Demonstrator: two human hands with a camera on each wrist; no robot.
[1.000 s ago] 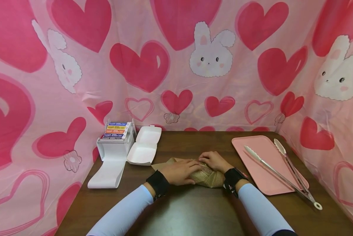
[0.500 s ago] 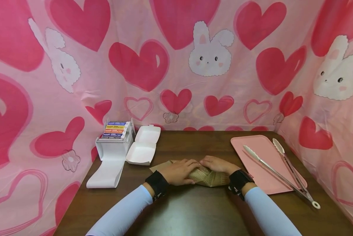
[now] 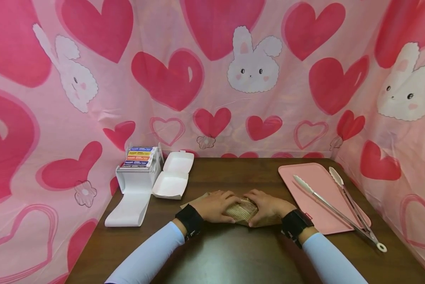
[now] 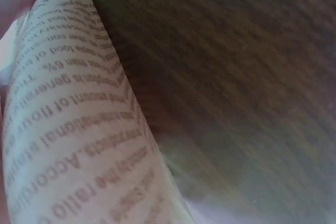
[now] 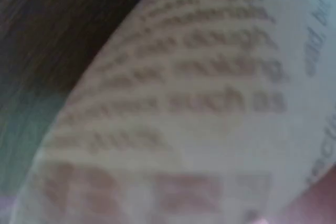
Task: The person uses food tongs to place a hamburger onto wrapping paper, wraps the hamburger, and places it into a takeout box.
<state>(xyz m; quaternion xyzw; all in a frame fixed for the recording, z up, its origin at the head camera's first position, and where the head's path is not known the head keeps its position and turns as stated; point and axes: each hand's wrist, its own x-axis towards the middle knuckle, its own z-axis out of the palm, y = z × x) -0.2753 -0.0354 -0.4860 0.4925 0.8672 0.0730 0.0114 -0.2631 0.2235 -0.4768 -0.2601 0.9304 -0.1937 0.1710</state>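
Brown printed wrapping paper (image 3: 241, 212) is folded into a bundle at the middle of the table; what it encloses is hidden. My left hand (image 3: 214, 206) grips the bundle's left side, thumb at the near edge and fingers over the far part. From the other side my right hand (image 3: 268, 207) holds it, with the thumb low in front and the fingers across the top. A paper flap sticks out past each hand. In the left wrist view the printed paper (image 4: 79, 103) curves in a rounded fold. Another slanting paper flap (image 5: 199, 119) fills much of the right wrist view.
An opened white takeaway box (image 3: 171, 183) stands at the back left, beside a label dispenser (image 3: 138, 169) with a white strip (image 3: 129, 211) trailing forward. To the right lies a pink tray (image 3: 313, 173) with metal tongs (image 3: 340, 215) across it, their ring end past its near edge.
My right hand has slid from the top of the bundle outward and down its right side, and its thumb now spreads toward the near edge. The left hand has stayed nearly in place.
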